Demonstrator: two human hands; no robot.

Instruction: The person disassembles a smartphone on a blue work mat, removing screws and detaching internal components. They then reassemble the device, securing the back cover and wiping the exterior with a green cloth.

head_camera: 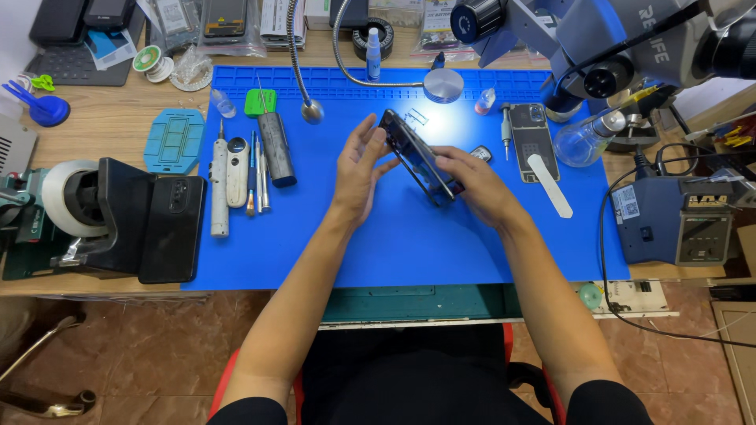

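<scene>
Gripping a dark phone frame (419, 157) between them, both hands hold it tilted on edge above the middle of the blue work mat (394, 244). The left hand (358, 173) is open, fingers loosely spread and extended, with the thumb and fingertips touching the frame's upper left edge. The right hand (476, 185) curls over the frame's lower right end, fingers pressed together around it. A phone back panel (532, 140) and a white plastic pry tool (550, 185) lie on the mat just right of the hands; screwdrivers and tweezers (257, 169) lie well to the left.
</scene>
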